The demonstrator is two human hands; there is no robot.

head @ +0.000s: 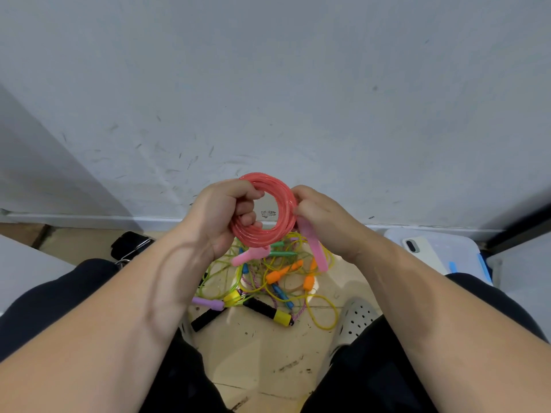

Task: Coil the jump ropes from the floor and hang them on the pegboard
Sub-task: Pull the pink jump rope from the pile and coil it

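Gripping the left side of the pink jump rope coil (265, 182), your left hand (220, 216) has its fingers curled through the ring and closed round the bundled turns. Across the ring, your right hand (322, 222) pinches the opposite side. One pink handle (313, 248) hangs just below that hand, and whether you also hold its top end is hidden by the fingers. The second pink handle (249, 255) dangles just under your left hand.

The coiling looks nearly done, so the step in hand is probably securing the loops. Let the left hand hold every turn together while the right hand wraps the free end round the bundle. A loose turn would spring open, since this plastic cord looks stiff and slippery. Tuck both handles on the same side so the ring can hang flat. The pegboard is not in view, so you must look up to find a peg.

Beneath both hands, on the floor (262, 353), lies the heap of jump ropes (277, 281) that remain to be coiled. Their yellow and green cords are tangled among orange, blue, purple and black handles.

Further out past your right hand stands a translucent storage bin (465, 245) with its lid on. A phone (423, 251) lies on that lid, and what the bin holds cannot be made out.
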